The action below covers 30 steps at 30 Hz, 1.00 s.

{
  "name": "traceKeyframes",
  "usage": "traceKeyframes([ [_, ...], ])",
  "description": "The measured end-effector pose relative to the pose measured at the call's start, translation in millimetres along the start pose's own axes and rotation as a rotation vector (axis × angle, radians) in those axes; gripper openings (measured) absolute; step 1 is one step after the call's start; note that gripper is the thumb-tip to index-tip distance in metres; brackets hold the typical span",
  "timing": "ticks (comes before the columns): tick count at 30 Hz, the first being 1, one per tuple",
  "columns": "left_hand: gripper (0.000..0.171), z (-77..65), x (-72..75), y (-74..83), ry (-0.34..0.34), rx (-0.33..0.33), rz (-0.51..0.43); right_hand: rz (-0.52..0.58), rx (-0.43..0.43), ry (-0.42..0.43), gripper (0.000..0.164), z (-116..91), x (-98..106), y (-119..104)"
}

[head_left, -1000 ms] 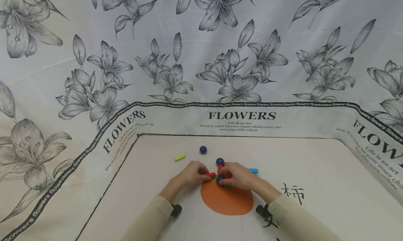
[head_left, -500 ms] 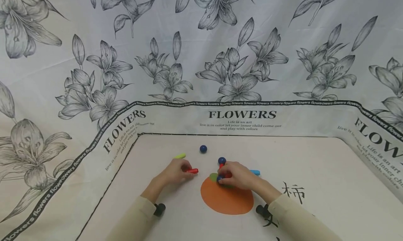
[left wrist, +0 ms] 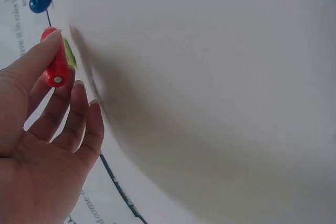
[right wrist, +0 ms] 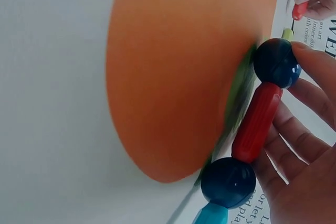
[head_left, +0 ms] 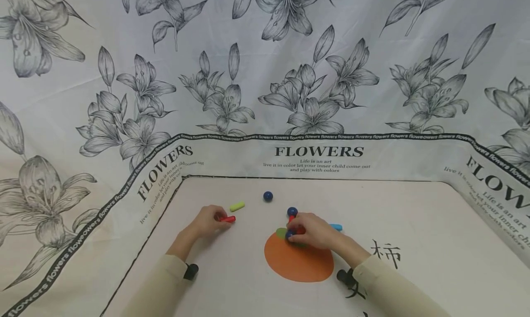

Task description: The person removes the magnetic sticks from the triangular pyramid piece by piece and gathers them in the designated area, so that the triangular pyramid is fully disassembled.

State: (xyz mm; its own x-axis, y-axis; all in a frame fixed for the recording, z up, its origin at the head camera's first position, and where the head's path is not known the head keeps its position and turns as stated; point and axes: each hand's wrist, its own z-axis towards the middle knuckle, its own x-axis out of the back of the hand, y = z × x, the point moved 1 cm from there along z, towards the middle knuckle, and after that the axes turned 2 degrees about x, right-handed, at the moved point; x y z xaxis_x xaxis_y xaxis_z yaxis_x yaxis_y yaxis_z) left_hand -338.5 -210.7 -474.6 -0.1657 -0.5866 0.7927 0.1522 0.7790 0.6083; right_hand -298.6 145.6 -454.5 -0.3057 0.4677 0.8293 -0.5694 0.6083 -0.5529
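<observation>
My left hand pinches a red magnetic rod between thumb and fingers; a metal dot shows on the rod's near end in the left wrist view. My right hand holds a joined piece by a dark blue ball at its end. From that ball runs another red rod to a second blue ball, with a light blue rod attached beyond it. In the head view, this hand hides part of the piece, and a blue ball shows above the fingers.
A yellow-green rod lies just beyond my left hand. Farther back sits a loose blue ball. The tablecloth carries an orange fruit print and black characters. A flower-printed cloth rises behind.
My left hand has moved left, away from the joined piece, carrying the red rod to near the yellow-green rod. My right hand stays in nearly the same place.
</observation>
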Motion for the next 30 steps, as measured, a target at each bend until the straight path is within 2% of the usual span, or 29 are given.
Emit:
traceKeyframes([
  [7,0.014,4.1,1.8,-8.3,0.005,0.051,-0.006,0.026,-0.002,0.005,0.028,-2,5,4],
  [10,0.015,4.9,1.7,-9.4,0.011,0.062,-0.008,0.054,-0.033,0.001,0.027,-3,8,7],
  [14,0.016,5.6,1.0,-12.6,0.018,0.056,-0.005,0.056,-0.073,-0.002,0.026,-6,12,8],
  [21,0.015,5.5,1.4,-13.3,0.021,0.039,0.004,-0.052,-0.054,0.014,0.024,-11,16,14],
  [25,0.019,4.8,2.3,-13.5,0.014,0.04,0.002,-0.078,-0.042,0.021,0.021,-12,16,18],
  [30,0.028,0.7,2.6,-11.0,0.056,0.0,0.013,-0.093,-0.03,0.012,0.017,-11,14,21],
])
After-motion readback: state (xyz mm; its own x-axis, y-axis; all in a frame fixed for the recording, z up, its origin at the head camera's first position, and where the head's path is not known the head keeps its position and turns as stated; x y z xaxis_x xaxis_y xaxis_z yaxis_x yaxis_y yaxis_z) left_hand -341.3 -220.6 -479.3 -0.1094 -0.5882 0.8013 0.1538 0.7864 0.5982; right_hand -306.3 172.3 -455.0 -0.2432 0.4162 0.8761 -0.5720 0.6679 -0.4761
